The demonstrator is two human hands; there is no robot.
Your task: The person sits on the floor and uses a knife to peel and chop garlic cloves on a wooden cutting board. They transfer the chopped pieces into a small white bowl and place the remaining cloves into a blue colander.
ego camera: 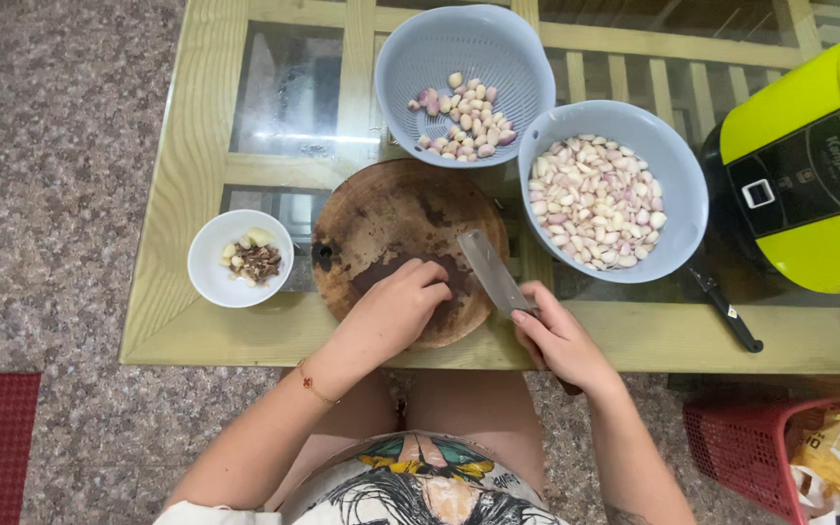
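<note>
my left hand [399, 303] rests curled on the round dark wooden chopping board [396, 219], fingers together over something small i cannot make out. my right hand [558, 340] is clamped on the handle of a broad steel cleaver [494, 272], blade angled over the board's right edge. to cut well, i judge i should keep my left fingertips tucked back from the blade. beyond sit a grey-blue bowl of peeled shallots [614, 262], a grey-blue colander [420, 58] and a small white bowl of scraps [208, 277] on the glass tabletop [289, 92].
</note>
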